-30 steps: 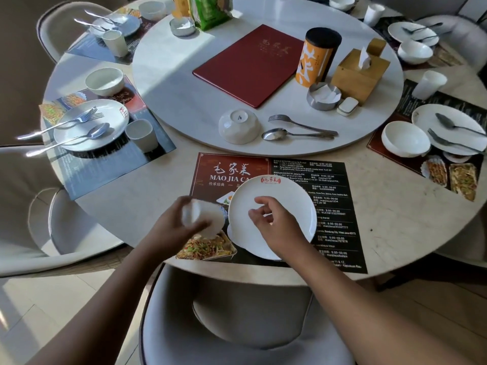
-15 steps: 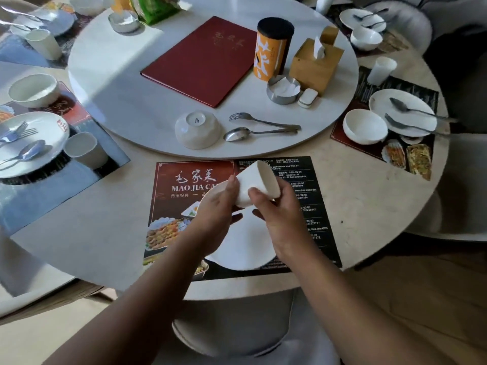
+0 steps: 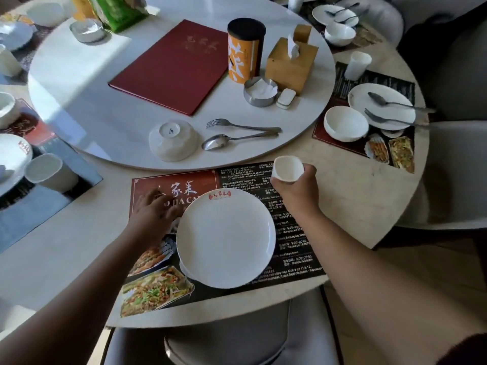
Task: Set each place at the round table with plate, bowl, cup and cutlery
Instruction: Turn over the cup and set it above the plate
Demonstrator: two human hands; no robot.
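**At the near place, a cup held over the mat's far right corner**

In the head view, the right hand [image 3: 295,192] has its fingers and thumb wrapped round the lower half of a small white handleless cup [image 3: 287,169]. The cup is mouth up and tipped a little to the left. It is over the far right corner of the printed red-and-black paper placemat [image 3: 179,181], beyond and to the right of the round white plate [image 3: 226,238]. That looks like the spot meant for it, since the finished place on the right has its own white tumbler [image 3: 357,65] at a corner of its mat, apart from its plate. Whether the cup's base touches the mat I cannot tell, as the hand hides it.

The left hand [image 3: 154,213] lies palm down on the mat just left of the plate, fingers fairly straight and holding nothing. It seems to be steadying the mat or the plate, though it is unclear whether the fingertips meet the rim.

The plate lies flat in the middle of the mat, near the edge of the round beige stone table [image 3: 355,201]. It is glossy and bare but for a small red logo at its far rim. The cup is plain, thin-walled and empty.

Not yet at this place, I judge, are the white bowl [image 3: 172,140], the steel fork [image 3: 242,126] and the steel spoon [image 3: 226,140]. The bowl sits upside down on the white round turntable [image 3: 105,127], with the fork and spoon beside it, their handles meeting at the right.
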